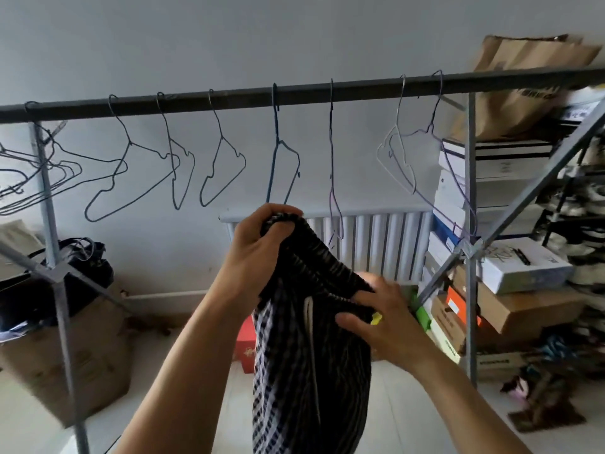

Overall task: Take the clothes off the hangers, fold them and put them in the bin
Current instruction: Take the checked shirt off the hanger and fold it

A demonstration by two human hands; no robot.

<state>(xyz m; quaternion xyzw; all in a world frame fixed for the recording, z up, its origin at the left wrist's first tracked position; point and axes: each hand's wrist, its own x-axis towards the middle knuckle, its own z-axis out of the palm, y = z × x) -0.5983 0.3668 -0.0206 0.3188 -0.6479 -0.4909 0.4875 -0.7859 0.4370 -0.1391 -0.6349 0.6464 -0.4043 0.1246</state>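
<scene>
— Where, the checked trousers (pixel 294 371)?
— Off the hangers (pixel 222 158), hanging down in front of the rail (pixel 294 93), held up by the waistband.
— Left hand (pixel 258 244)?
— Fingers curled tight round the upper end of the waistband.
— Right hand (pixel 379 319)?
— Lower down, fingers and thumb closed on the other end.

The trousers (pixel 294 388) are black-and-white checked, their drawstring (pixel 309 311) white, the rail (pixel 229 98) dark.
</scene>
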